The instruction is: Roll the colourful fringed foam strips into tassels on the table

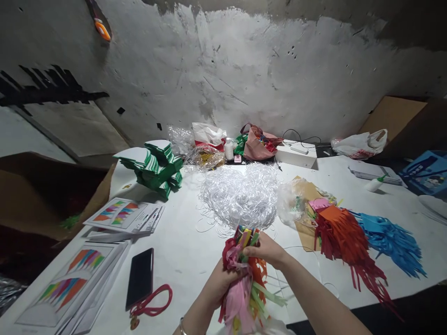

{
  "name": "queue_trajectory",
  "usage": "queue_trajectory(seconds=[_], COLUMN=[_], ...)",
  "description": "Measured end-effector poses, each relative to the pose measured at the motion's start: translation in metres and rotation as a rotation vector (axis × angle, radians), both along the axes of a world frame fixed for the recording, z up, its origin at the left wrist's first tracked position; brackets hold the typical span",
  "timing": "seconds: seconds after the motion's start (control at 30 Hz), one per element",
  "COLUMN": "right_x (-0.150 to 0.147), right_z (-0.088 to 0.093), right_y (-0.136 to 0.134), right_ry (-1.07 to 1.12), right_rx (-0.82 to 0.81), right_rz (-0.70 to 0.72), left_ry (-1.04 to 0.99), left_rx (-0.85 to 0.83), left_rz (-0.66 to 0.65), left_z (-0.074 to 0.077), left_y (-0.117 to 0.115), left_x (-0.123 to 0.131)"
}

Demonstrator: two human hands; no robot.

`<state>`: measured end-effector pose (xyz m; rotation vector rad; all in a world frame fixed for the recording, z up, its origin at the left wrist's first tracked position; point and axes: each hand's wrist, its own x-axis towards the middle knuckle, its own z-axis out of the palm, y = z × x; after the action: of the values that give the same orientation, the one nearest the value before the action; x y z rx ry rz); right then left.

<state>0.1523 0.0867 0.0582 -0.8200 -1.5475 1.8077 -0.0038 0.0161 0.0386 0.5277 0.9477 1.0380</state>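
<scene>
Near the table's front edge, my left hand (pixel 220 282) is closed around a bundle of tissue paper tassels (pixel 238 302), with pink, red, green, yellow and orange strips hanging below it. My right hand (pixel 264 249) grips the upper end of the same bundle, its thumb pressed on the folded coloured tops. Some fingers of both hands are hidden behind the paper. Beyond my hands lies a big tangled heap of white string (pixel 240 193). Orange and red tassels (pixel 344 232) lie to the right, beside blue tassels (pixel 393 242).
On the left are printed sheets (pixel 73 284), a phone (pixel 140 278) with a red strap (pixel 157 300), and stacked green-edged pieces (pixel 157 167). Along the wall stand a pink bag (pixel 260 144), a white bottle (pixel 228 150) and a white box (pixel 296 156). A glue bottle (pixel 375 184) lies right.
</scene>
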Motion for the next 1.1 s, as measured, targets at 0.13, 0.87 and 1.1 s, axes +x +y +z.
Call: queue_trajectory(seconds=[0.13, 0.87, 1.1], right_x=[0.021, -0.012, 0.033], right_z=[0.006, -0.027, -0.011], right_y=[0.01, -0.023, -0.013], right_ry=[-0.078, -0.245, -0.188], right_rx=[-0.026, 0.132, 0.067], right_rz=[-0.056, -0.268, -0.27], left_ry=[-0.03, 0.013, 0.087], left_rx=[-0.091, -0.009, -0.126], left_rz=[0.054, 0.126, 0.263], left_z=[-0.006, -0.025, -0.011], left_y=[0.003, 0.001, 0.01], left_x=[-0.01, 0.004, -0.029])
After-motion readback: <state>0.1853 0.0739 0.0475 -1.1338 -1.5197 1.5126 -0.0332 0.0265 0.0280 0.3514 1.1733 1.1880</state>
